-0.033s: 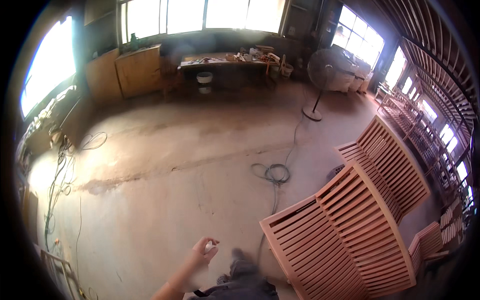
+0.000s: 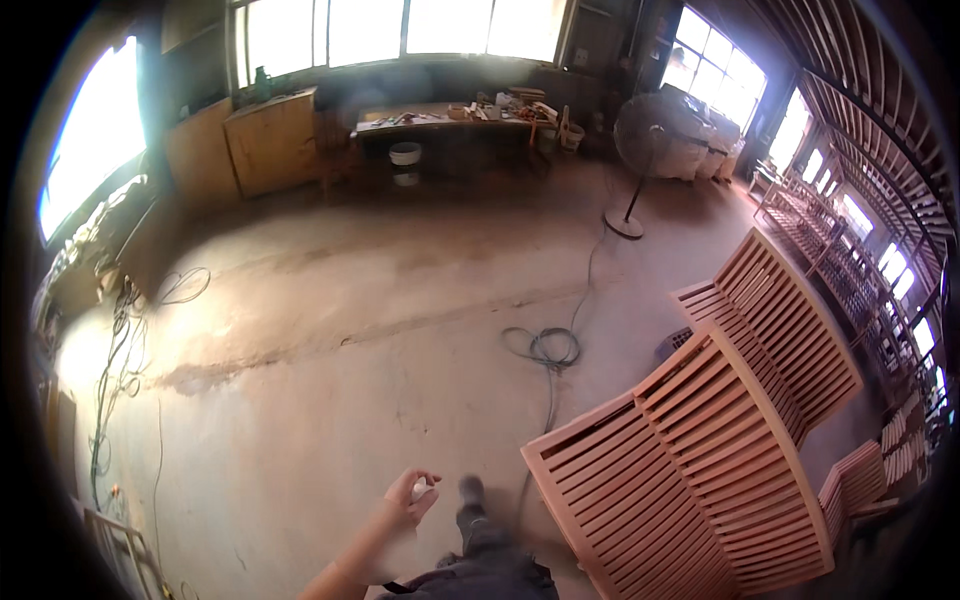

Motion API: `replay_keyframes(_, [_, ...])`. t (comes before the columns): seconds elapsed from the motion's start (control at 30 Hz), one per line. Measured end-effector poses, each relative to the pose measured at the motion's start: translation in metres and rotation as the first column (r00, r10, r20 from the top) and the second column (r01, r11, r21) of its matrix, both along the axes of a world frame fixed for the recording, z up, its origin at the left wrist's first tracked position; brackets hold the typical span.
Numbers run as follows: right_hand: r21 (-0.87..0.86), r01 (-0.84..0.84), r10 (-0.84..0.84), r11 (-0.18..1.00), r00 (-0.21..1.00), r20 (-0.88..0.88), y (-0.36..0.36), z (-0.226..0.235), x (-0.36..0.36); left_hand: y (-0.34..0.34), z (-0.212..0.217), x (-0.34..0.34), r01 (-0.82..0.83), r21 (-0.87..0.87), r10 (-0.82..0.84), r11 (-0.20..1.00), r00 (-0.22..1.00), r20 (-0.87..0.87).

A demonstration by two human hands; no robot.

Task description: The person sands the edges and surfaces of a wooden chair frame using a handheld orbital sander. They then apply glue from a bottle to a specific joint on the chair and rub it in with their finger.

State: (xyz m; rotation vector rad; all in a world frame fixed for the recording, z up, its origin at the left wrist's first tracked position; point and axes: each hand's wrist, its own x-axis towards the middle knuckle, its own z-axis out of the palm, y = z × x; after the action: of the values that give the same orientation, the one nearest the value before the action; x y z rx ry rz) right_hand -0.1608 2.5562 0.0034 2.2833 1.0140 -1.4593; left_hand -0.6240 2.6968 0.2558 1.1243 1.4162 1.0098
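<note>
My left hand (image 2: 406, 497) is held out low in front of me, its fingers curled around a small white thing (image 2: 421, 489). What kind of thing it is I cannot make out. Below the hand, my leg and dark shoe (image 2: 472, 490) show against the floor. To the right stands a slatted wooden bench (image 2: 630, 480), the nearest large object, apart from my hand. My right hand is not in view.
Behind the near bench stands a second slatted bench (image 2: 770, 330). A coiled cable (image 2: 555, 347) runs across the floor to a standing fan (image 2: 640, 150). Far ahead are a cluttered workbench (image 2: 375, 126) and a white bucket (image 2: 405, 155). More cables (image 2: 103, 400) lie at left.
My foot shows farther forward and more clearly. My left hand keeps its curl around the white thing, and the view has shifted slightly.
</note>
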Motion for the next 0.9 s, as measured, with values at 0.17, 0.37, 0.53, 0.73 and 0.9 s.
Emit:
replay_keyframes(0.17, [-0.047,0.025,-0.028,0.999,0.997,-0.072,0.155,-0.040,-0.068,0.181,-0.049,-0.029,0.014,0.122,-0.010,0.992,0.999,-0.040])
replay_keyframes(0.37, [-0.002,-0.417,0.416,0.909,0.909,-0.028,0.429,-0.067,-0.112,0.352,-0.010,-0.064,-0.069,-0.197,0.047,0.978,0.993,-0.111])
replay_keyframes(0.53, [0.696,-0.088,0.218,0.713,0.971,-0.100,0.769,0.012,-0.192,0.508,-0.037,-0.116,-0.144,-0.150,0.156,0.978,0.985,0.073])
replay_keyframes(0.73, [0.815,-0.106,0.325,0.569,0.940,-0.104,1.019,0.045,-0.273,0.713,-0.092,-0.180,-0.251,-0.092,0.264,0.964,0.949,0.172])
replay_keyframes(0.9, [0.217,-0.535,0.552,0.816,0.834,-0.022,1.086,-0.053,-0.247,0.915,-0.081,-0.232,-0.186,-0.167,0.214,0.968,0.961,0.174])
